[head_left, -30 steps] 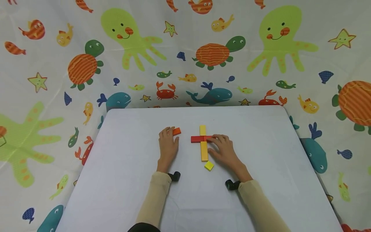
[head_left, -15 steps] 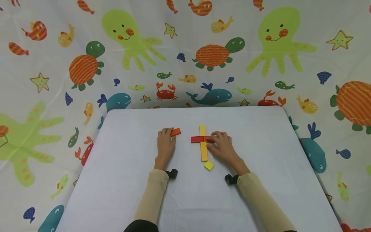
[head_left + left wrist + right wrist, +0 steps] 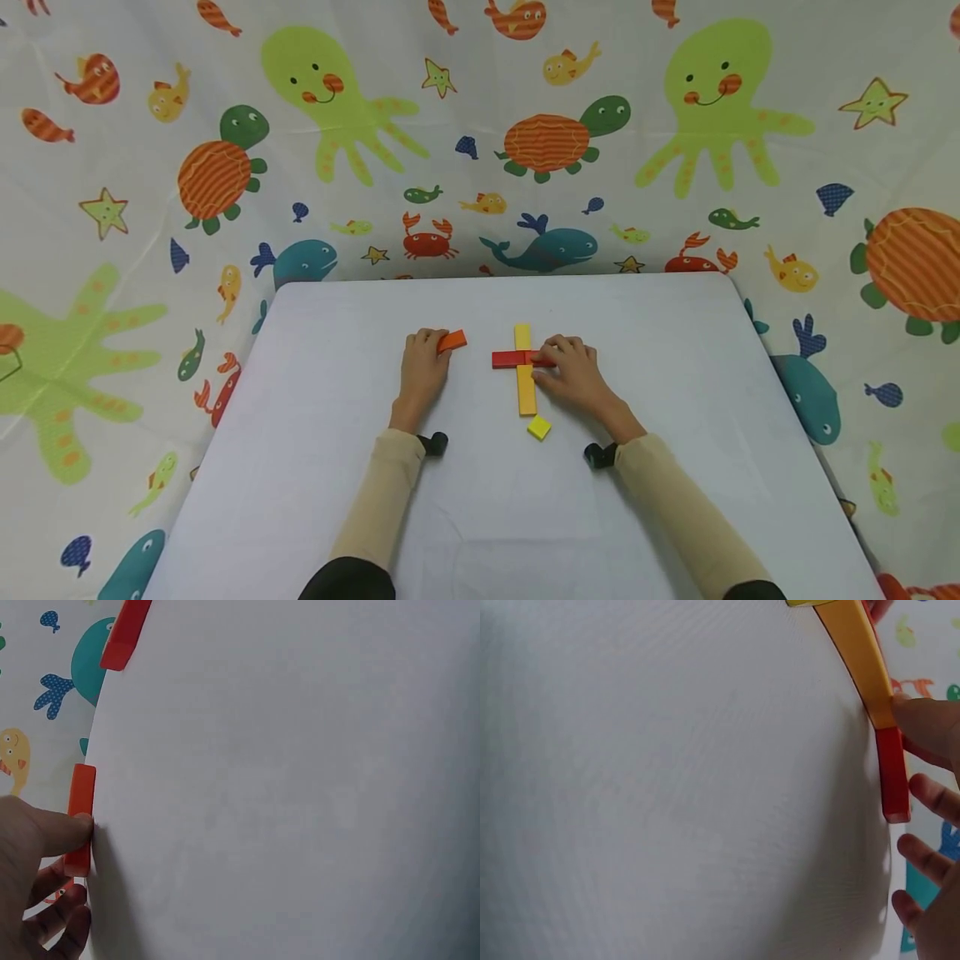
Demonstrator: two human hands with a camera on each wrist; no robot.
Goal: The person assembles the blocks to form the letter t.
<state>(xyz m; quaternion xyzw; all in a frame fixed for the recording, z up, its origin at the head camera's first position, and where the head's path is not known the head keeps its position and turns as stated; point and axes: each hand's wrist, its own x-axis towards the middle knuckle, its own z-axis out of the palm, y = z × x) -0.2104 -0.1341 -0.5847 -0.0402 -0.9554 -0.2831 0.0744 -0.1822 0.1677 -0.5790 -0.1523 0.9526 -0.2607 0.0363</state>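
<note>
Between thumb and fingers, my left hand point(image 3: 422, 371) pinches an orange block point(image 3: 452, 340), tilted slightly, left of a cross made of blocks. In the left wrist view the thumb presses on the side of this orange block point(image 3: 81, 787). A red block point(image 3: 507, 360) forms the cross's left arm. My right hand point(image 3: 576, 373) grips the right red block point(image 3: 538, 361), thumb on the near side and fingers beyond. Yellow blocks form the upright: a short upper one point(image 3: 522, 336) and a longer lower one point(image 3: 527, 392). The right red block point(image 3: 894, 780) meets the yellow piece in the right wrist view.
A small bright yellow block point(image 3: 538, 427) lies turned at an angle just below the cross. The blocks are on a white table point(image 3: 637, 317). Behind and around it hangs a cloth point(image 3: 465, 233) printed with sea animals.
My left hand has moved slightly left and toward me, drawing the orange block a little leftward. The right fingers have shifted slightly away from me over the red block. The cross looks unchanged.
</note>
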